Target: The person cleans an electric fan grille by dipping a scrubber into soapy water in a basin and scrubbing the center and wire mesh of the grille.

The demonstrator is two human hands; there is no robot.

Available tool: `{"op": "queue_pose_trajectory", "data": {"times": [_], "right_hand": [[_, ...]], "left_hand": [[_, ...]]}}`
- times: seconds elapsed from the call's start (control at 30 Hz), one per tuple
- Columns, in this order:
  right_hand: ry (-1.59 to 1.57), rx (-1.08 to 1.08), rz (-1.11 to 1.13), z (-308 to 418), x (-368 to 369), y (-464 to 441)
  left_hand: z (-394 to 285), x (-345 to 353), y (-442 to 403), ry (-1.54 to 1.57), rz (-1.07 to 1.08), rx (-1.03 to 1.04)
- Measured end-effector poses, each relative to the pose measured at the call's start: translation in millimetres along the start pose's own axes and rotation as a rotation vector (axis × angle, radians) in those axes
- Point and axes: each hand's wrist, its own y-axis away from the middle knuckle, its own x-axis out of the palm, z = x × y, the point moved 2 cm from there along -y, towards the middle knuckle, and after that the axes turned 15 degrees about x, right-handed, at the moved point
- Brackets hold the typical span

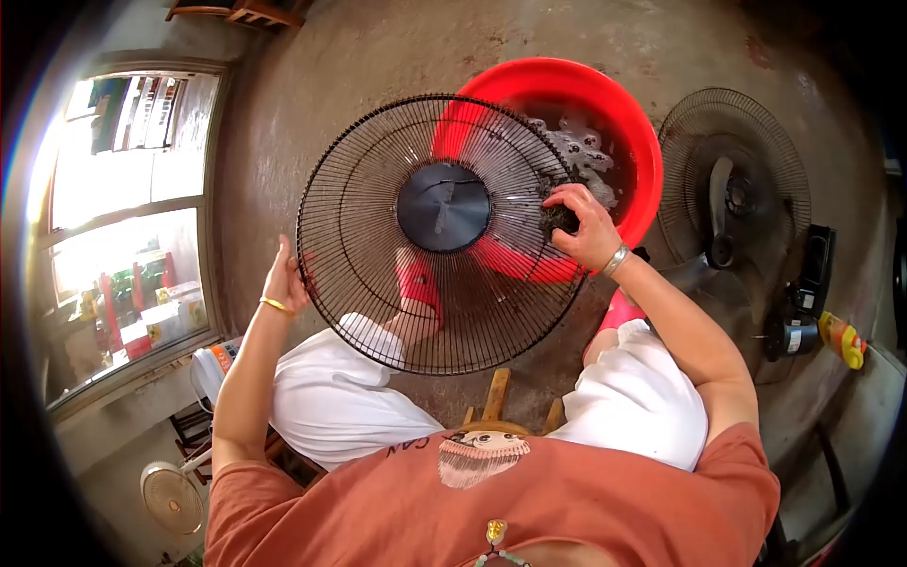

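A round black wire fan grille (pixel 444 206) with a dark centre disc is held up over my knees, its right part overlapping a red basin (pixel 642 161) of sudsy water. My left hand (pixel 285 279) grips the grille's left rim, thumb pointing up. On the grille's right side, my right hand (pixel 588 227) presses a dark scrubber (pixel 559 215) against the wires with bent fingers.
On the floor at right lie another fan grille (pixel 690 123), fan blades (pixel 723 203) and a black fan motor part (pixel 792 335). A yellow packet (pixel 843 340) is beside them. A window (pixel 132 208) and a white fan (pixel 172 496) are at left.
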Motion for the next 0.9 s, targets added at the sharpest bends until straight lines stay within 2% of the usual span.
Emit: {"op": "queue_pose_trajectory", "data": {"times": [0.07, 0.17, 0.23, 0.3, 0.37, 0.43, 0.5, 0.57, 0.6, 0.63, 0.7, 0.77, 0.83, 0.9], "right_hand": [[0.025, -0.023, 0.046, 2.3, -2.1, -7.5], [-0.048, -0.055, 0.121, -6.7, -7.8, -30.5], [-0.040, -0.072, -0.103, -22.1, -13.7, -52.2], [0.106, -0.046, -0.366, -47.6, -21.5, -76.4], [0.264, 0.180, -0.323, -84.3, -17.6, -93.4], [0.570, 0.101, -0.283, -132.7, 1.7, -102.1], [0.999, 0.363, 0.110, -137.6, 20.8, -100.8], [1.089, 0.543, 0.447, -136.0, 21.4, -100.5], [1.036, 0.588, 0.403, -121.6, 10.9, -104.1], [0.938, 0.576, 0.241, -103.3, -1.4, -102.8], [0.751, 0.525, 0.076, -74.1, -23.2, -106.6], [0.512, 0.323, -0.035, -15.6, -36.6, -103.0], [0.195, -0.024, -0.083, 24.7, -28.6, -104.3], [0.036, -0.206, -0.098, 66.5, -10.0, -107.2]], "left_hand": [[12.4, -4.8, -18.1, -0.176, -0.123, -0.009], [0.2, 6.0, -31.4, -0.174, -0.239, 0.210], [-13.7, 10.8, -38.6, -0.103, -0.280, 0.282], [-27.5, 23.6, -38.6, -0.138, -0.348, 0.376], [-37.8, 29.6, -42.6, -0.145, -0.338, 0.443], [-46.1, 34.3, -41.9, -0.155, -0.343, 0.492], [-49.7, 38.2, -38.2, -0.177, -0.362, 0.514], [-47.9, 36.0, -43.9, -0.182, -0.390, 0.562], [-46.4, 35.3, -46.3, -0.186, -0.403, 0.586], [-44.9, 35.4, -45.8, -0.186, -0.387, 0.575], [-50.2, 36.2, -39.4, -0.188, -0.357, 0.562], [-56.4, 43.0, -30.6, -0.166, -0.331, 0.563], [-61.6, 51.4, -28.9, -0.129, -0.309, 0.579], [-67.1, 62.8, -22.6, -0.123, -0.312, 0.575]]}}
